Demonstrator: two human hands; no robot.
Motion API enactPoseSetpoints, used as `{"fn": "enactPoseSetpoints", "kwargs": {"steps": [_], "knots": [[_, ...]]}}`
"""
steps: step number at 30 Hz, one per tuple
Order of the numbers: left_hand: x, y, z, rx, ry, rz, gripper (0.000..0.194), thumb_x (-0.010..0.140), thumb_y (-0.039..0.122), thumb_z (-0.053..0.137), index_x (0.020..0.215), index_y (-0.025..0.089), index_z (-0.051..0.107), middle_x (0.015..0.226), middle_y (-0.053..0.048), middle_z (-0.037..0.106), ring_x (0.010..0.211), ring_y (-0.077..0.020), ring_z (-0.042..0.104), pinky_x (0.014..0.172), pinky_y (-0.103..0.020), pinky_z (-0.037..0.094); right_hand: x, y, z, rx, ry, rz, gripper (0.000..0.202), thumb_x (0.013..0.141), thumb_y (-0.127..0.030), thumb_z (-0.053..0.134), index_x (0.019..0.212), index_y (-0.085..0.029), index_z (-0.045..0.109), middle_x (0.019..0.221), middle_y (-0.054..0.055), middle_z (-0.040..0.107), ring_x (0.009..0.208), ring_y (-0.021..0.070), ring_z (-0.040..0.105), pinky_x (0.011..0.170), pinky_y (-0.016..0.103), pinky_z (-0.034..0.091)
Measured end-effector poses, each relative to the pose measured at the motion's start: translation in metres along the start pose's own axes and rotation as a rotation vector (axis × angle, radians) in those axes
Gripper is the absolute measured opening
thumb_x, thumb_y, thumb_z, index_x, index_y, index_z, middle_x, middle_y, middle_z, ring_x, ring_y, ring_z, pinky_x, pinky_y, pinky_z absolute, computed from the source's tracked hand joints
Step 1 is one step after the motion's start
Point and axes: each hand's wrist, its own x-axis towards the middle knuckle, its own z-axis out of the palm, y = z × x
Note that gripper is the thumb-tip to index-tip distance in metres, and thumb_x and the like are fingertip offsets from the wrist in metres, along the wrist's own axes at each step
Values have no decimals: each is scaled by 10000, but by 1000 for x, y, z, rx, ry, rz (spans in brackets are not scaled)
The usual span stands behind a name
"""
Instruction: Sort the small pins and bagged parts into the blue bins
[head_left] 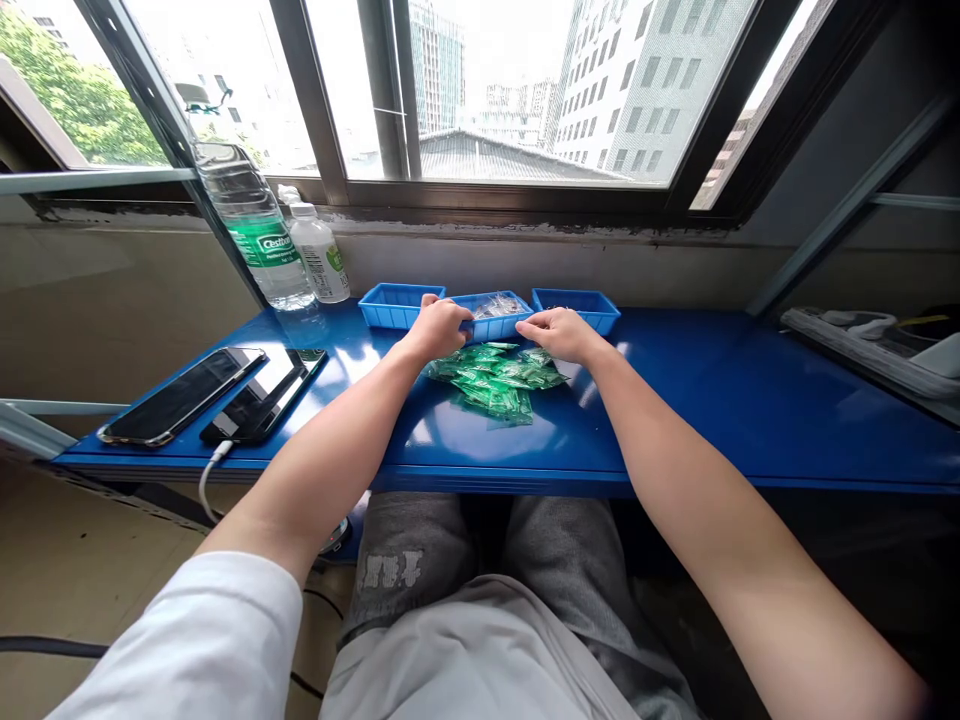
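Three blue bins stand along the back of the blue table. The middle bin [491, 325] holds small clear packets [500, 306]. My left hand [441, 327] is closed on the left end of that bin. At its right front corner my right hand [559, 334] has thumb and fingertips pressed together; whether it grips the bin's edge or something small is hard to make out. A heap of green packets [495, 380] lies on the table just in front of the middle bin, below both hands. The left bin [390, 310] and the right bin [589, 312] flank the middle one.
Two phones [184, 395] [262, 395] lie at the left, one with a white cable [204, 485]. A large water bottle [259, 235] and a smaller white bottle [321, 255] stand at the back left. A white tray-like object [870, 350] is at the far right.
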Motion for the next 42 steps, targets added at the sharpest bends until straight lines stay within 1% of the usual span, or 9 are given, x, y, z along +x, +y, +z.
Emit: {"fn": "enactPoseSetpoints", "kwargs": {"steps": [10, 14, 17, 21, 24, 26, 29, 35, 42], "knots": [[2, 4, -5, -134, 199, -34, 273, 819, 217, 674, 1041, 181, 829, 1123, -109, 817, 1157, -336, 711, 1117, -485, 430, -8, -21, -8, 407, -158, 121, 232, 973, -347, 637, 940, -190, 805, 989, 81, 829, 949, 228, 771, 875, 328, 573], [1, 5, -9, -155, 273, -52, 264, 818, 203, 680, 1036, 164, 824, 1138, -109, 810, 1169, -331, 703, 1130, -476, 434, -6, -20, -11, 457, -40, 177, 125, 891, -243, 679, 901, -173, 782, 918, 79, 820, 951, 238, 764, 868, 331, 555], [0, 6, -12, -179, 312, -39, 238, 814, 211, 681, 1006, 198, 823, 1143, -84, 810, 1175, -326, 703, 1134, -493, 447, 2, -11, -12, 513, 128, 256, 106, 793, -152, 622, 816, -163, 725, 820, 82, 786, 790, 237, 741, 746, 336, 551], [-1, 8, -15, -219, 343, 23, 201, 816, 213, 681, 967, 214, 814, 1152, -75, 809, 1226, -317, 696, 1149, -492, 461, 8, 1, -17, 750, 265, 365, 229, 862, -355, 561, 922, -161, 669, 898, 128, 774, 684, 249, 725, 579, 340, 537], [0, 10, -12, -249, 376, 112, 174, 820, 206, 685, 947, 204, 804, 1133, -79, 815, 1246, -310, 696, 1144, -478, 480, 7, 4, -21, 891, 245, 408, 486, 863, -610, 587, 1077, -178, 647, 908, 130, 759, 725, 290, 753, 535, 350, 558], [1, 11, -9, -267, 391, 187, 151, 819, 200, 692, 927, 208, 797, 1085, -71, 824, 1246, -309, 701, 1137, -476, 494, 4, 3, -22, 934, 175, 387, 537, 831, -650, 628, 1124, -201, 655, 877, 104, 751, 718, 287, 751, 515, 343, 564], [3, 9, -3, -292, 397, 282, 130, 810, 185, 705, 901, 215, 792, 1025, -59, 831, 1249, -320, 706, 1134, -496, 507, 1, -1, -21, 979, 71, 310, 462, 815, -583, 673, 1109, -227, 683, 843, 73, 753, 655, 252, 724, 475, 318, 551], [6, -1, 2, -324, 420, 316, 118, 803, 172, 734, 890, 210, 804, 1051, -72, 831, 1263, -333, 704, 1130, -511, 527, 0, 0, -21, 1050, 83, 340, 304, 757, -386, 700, 1004, -211, 691, 782, 59, 740, 621, 238, 698, 502, 348, 600], [4, 0, 2, -303, 378, 182, 212, 848, 179, 710, 1029, 190, 819, 1388, -122, 712, 1337, -326, 647, 1154, -486, 516, 4, -2, -19, 1058, 185, 433, 199, 752, -286, 669, 922, -182, 668, 781, 73, 700, 627, 245, 690, 544, 421, 635]]}}
